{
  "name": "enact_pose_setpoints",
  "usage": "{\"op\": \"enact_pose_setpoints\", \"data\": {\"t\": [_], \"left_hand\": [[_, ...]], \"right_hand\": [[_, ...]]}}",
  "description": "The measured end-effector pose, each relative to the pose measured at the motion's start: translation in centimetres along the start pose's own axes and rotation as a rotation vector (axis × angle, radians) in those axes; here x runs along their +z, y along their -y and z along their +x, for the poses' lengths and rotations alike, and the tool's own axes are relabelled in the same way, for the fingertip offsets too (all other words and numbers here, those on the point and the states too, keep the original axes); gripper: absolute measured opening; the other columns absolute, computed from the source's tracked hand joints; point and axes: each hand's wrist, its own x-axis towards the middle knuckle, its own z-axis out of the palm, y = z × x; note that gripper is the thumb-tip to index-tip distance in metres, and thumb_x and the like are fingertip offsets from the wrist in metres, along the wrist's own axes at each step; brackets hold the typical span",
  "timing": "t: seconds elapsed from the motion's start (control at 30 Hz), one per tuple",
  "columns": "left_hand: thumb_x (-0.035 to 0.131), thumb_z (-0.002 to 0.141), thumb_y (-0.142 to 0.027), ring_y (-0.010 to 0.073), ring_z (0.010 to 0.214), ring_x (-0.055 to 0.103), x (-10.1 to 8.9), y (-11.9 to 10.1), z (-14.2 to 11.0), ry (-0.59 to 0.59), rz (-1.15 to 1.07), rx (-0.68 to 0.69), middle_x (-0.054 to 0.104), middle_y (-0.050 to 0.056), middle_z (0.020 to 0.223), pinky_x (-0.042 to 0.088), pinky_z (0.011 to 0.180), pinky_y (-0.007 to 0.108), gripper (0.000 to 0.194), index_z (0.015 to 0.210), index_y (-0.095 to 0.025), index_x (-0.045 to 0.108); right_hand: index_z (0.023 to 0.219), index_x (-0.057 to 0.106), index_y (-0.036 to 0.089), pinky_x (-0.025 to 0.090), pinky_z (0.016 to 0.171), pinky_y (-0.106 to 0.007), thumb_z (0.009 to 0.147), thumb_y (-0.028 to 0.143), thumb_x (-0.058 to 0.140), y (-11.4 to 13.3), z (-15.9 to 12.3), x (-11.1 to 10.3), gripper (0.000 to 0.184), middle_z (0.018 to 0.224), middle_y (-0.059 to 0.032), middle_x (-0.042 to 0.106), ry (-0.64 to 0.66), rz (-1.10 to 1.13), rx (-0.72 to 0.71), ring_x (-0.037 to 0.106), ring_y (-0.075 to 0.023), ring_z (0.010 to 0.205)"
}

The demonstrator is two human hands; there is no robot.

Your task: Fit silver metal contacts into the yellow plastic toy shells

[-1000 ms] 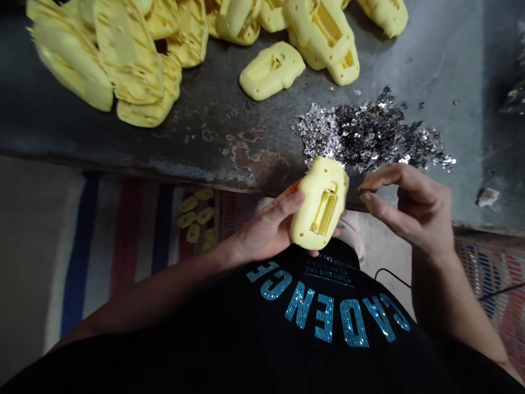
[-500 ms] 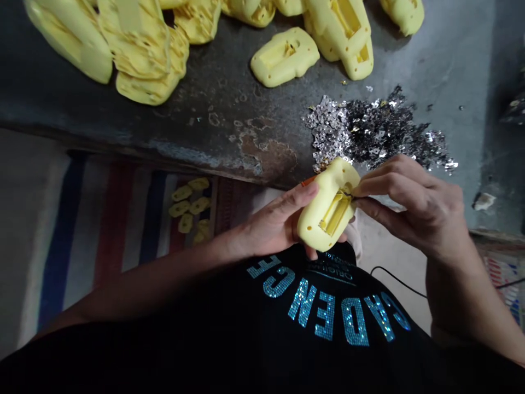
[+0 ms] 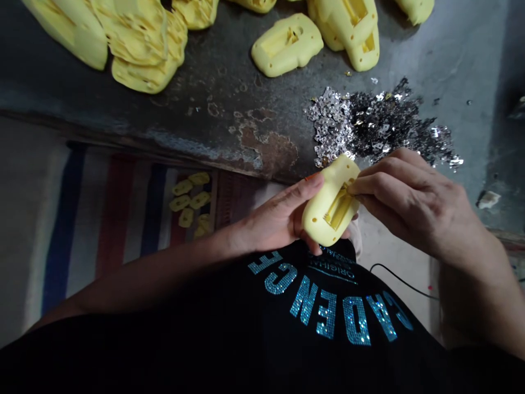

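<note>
Yellow molded plastic shell [image 3: 320, 216], cradled in the curled left hand [image 3: 270, 216] for steadiness, just beside silver flakes [image 3: 377, 123]; right hand [image 3: 414, 205] pinches an unclear small item [image 3: 348, 189] at its rectangular recess [image 3: 338, 210], fingers pressed together.

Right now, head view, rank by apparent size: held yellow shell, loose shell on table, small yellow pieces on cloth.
Held yellow shell and loose shell: too alike, held one nearer the camera, so unranked.
Then small yellow pieces, smallest.
</note>
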Motion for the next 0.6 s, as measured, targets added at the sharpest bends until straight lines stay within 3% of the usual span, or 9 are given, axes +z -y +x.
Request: {"op": "enact_pose_setpoints", "data": {"t": [0.17, 0.37, 0.47, 0.6], "left_hand": [[0.076, 0.099, -0.085, 0.0361, 0.11, 0.089, -0.1, 0.1, -0.1, 0.002, 0.0, -0.015, 0.084, 0.016, 0.135, 0.069, 0.059, 0.028, 0.093, 0.17, -0.028, 0.055], [0.075, 0.1, -0.082, 0.0364, 0.114, 0.088, -0.3, 0.0, -0.1, 0.021, -0.037, 0.006, 0.083, 0.017, 0.141, 0.072, 0.063, 0.03, 0.09, 0.17, -0.029, 0.055], [0.074, 0.103, -0.08, 0.0367, 0.116, 0.087, -0.3, -0.1, -0.1, 0.03, -0.057, 0.01, 0.082, 0.018, 0.143, 0.072, 0.063, 0.03, 0.091, 0.173, -0.026, 0.053], [0.075, 0.1, -0.083, 0.0352, 0.106, 0.089, 0.0, 0.1, -0.2, 0.013, -0.031, 0.062, 0.083, 0.018, 0.14, 0.072, 0.06, 0.031, 0.096, 0.175, -0.028, 0.05]], "right_hand": [[0.115, 0.07, 0.015, 0.061, 0.079, -0.045, 0.114, 0.015, 0.067, 0.2, 0.1, -0.1, 0.003, 0.107, -0.0136, 0.08, -0.013, 0.03, 0.022, 0.073, -0.0271, 0.094], [0.119, 0.073, 0.02, 0.062, 0.082, -0.036, 0.104, 0.002, 0.078, 0.7, -1.0, 0.8, 0.023, 0.109, -0.0061, 0.083, -0.254, 0.194, 0.164, 0.076, -0.019, 0.093], [0.119, 0.077, 0.026, 0.063, 0.085, -0.039, 0.101, 0.002, 0.08, 1.4, -1.6, 1.9, 0.03, 0.111, -0.0034, 0.085, -0.352, 0.173, 0.245, 0.08, -0.0205, 0.094], [0.126, 0.08, 0.031, 0.065, 0.09, -0.044, 0.101, 0.01, 0.083, 2.0, -1.8, 2.8, 0.033, 0.118, -0.0048, 0.085, -0.366, 0.093, 0.337, 0.08, -0.0254, 0.1]]}}
